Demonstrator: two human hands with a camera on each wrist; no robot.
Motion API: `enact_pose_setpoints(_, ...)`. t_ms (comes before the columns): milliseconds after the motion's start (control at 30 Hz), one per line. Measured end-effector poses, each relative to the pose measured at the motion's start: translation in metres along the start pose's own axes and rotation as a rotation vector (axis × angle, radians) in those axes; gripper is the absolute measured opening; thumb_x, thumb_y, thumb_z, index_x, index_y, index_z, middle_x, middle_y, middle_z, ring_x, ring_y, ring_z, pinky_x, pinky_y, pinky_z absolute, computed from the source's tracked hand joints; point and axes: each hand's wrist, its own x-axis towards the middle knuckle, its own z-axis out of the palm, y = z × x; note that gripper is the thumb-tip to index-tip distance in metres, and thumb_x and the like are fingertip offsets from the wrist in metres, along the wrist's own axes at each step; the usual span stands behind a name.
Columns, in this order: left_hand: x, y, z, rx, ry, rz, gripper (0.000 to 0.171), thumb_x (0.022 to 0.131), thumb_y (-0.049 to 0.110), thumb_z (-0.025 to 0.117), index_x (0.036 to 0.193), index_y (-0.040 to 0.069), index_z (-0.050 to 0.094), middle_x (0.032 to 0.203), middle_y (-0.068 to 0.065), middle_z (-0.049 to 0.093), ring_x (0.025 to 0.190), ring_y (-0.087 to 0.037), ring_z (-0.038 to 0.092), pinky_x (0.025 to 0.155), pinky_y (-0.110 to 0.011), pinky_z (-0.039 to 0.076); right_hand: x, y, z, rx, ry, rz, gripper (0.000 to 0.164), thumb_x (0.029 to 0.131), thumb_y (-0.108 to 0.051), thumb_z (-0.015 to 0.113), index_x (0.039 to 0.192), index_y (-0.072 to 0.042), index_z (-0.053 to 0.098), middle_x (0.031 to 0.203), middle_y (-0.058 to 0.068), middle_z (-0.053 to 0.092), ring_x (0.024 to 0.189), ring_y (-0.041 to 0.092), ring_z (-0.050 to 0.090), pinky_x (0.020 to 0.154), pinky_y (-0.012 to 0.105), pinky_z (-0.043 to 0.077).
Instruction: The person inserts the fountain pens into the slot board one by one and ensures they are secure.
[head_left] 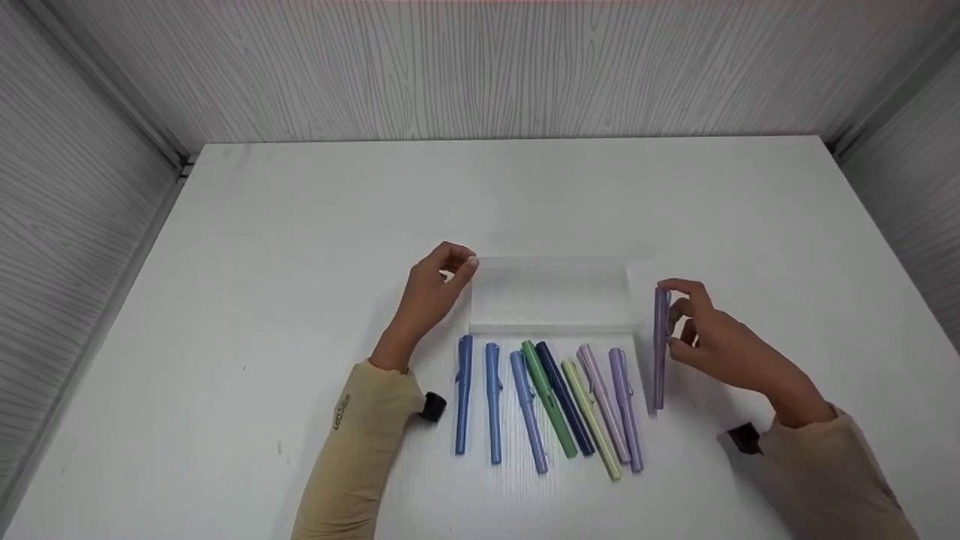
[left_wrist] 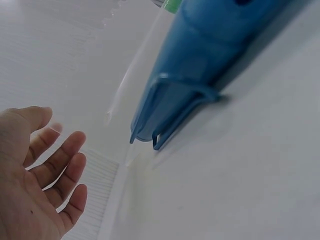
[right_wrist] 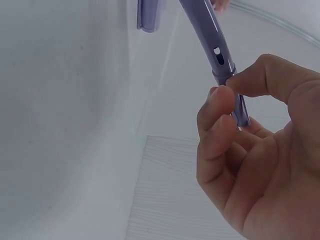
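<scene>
A clear plastic box (head_left: pixel 551 328) lies in the middle of the table in the head view. At its far left corner is my left hand (head_left: pixel 435 289), with thumb and index finger pinching the edge. The left wrist view shows that hand's other fingers loosely bent. My right hand (head_left: pixel 712 341) holds a purple pen (head_left: pixel 660 352) by its cap-less end portion between thumb and fingers, just right of the box. In the right wrist view, the thumb presses on the pen (right_wrist: pixel 207 37) near a small barrel window.
Several capped pens lie in a row nearer me: a blue pen (head_left: pixel 463 397) at the left, a green pen (head_left: pixel 550 401), a navy pen (head_left: pixel 566 401), a yellow-green pen (head_left: pixel 592 424) and a purple pen (head_left: pixel 628 420) at the right. White table (head_left: pixel 300 225) surrounds them, with panels behind.
</scene>
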Motion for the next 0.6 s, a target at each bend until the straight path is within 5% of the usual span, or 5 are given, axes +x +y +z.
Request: enact_pose_setpoints(600,0.0,0.0,0.002,0.014,0.028,0.0,0.023,0.097,0.028,0.058,0.11,0.009,0.062,0.1,-0.007,0.066,0.097,-0.019,0.06,0.083,-0.03,0.042,0.012,-0.008,-0.015,-0.069,0.169,-0.063,0.072,0.088,0.003,0.06,0.143,-0.013,0.016,0.105,0.011,0.062,0.068,0.01,0.057,0.054,0.025,0.041)
